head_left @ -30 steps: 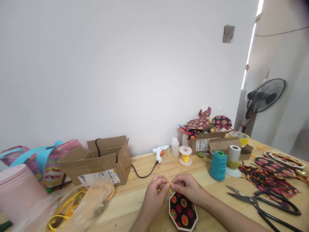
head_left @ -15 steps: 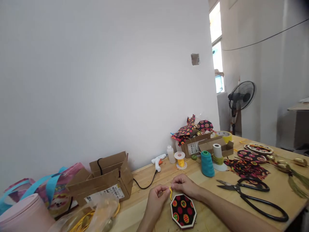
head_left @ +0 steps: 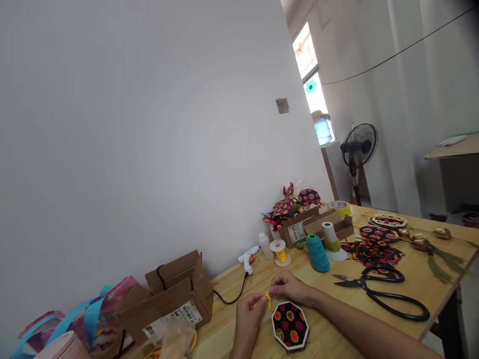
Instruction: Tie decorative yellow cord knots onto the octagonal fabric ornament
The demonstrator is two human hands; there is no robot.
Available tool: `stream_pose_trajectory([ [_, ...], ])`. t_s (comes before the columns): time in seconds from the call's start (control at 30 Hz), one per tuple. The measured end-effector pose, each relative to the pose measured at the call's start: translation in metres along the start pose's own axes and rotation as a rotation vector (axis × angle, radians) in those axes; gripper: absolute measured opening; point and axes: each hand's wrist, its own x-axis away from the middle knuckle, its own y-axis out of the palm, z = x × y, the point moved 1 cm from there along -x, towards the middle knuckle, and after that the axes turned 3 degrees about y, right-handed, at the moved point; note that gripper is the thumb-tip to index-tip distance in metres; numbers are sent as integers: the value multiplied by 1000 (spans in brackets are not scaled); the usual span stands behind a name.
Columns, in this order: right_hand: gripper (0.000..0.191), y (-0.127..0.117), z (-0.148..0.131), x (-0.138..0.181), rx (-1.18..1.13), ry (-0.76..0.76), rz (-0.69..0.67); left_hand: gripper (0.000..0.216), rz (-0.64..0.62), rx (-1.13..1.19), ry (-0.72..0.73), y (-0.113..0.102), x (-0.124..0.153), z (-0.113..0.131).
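Between the fingertips of both hands is a short yellow cord (head_left: 269, 301), part of it hanging down in a small loop. My left hand (head_left: 250, 310) pinches it from the left, and my right hand (head_left: 286, 285) pinches it from the right, fingertips nearly meeting. Just below them on the table lies an octagonal piece (head_left: 290, 325), black fabric with red, green and orange flower dots and a white rim. Whether the cord is joined to this piece I cannot tell. To the right of my right forearm rest black-handled scissors (head_left: 377, 289), blades apart.
Behind the hands stand a teal thread cone (head_left: 318, 253), a yellow cord spool (head_left: 280, 252), a white bottle (head_left: 265, 245) and a glue gun (head_left: 248, 259). A cardboard box (head_left: 175, 299) is at left. Fabric scraps (head_left: 374, 253) and gold-beaded tassels (head_left: 441, 264) lie at right.
The camera view has tilted and shifted, so the scene appears moved. Both hands keep their pinch on the yellow cord, close above the octagonal piece.
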Motion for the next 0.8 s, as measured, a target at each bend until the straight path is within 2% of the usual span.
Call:
stream_pose_trajectory([
  [0.27,14,-4,-2,-1,-63,46,-58,27,59,75,-43,-9,2,-8],
  [0.6,18,-12,-14,-1,-279,297,-287,24,122,-14,-14,-7,8,-1],
  [0.7,17,-8,-13,-1,-342,363,-317,23,137,-13,-8,-9,7,-3],
  [0.8,24,-7,-10,0,-386,391,-313,21,147,6,-20,-9,7,-4],
])
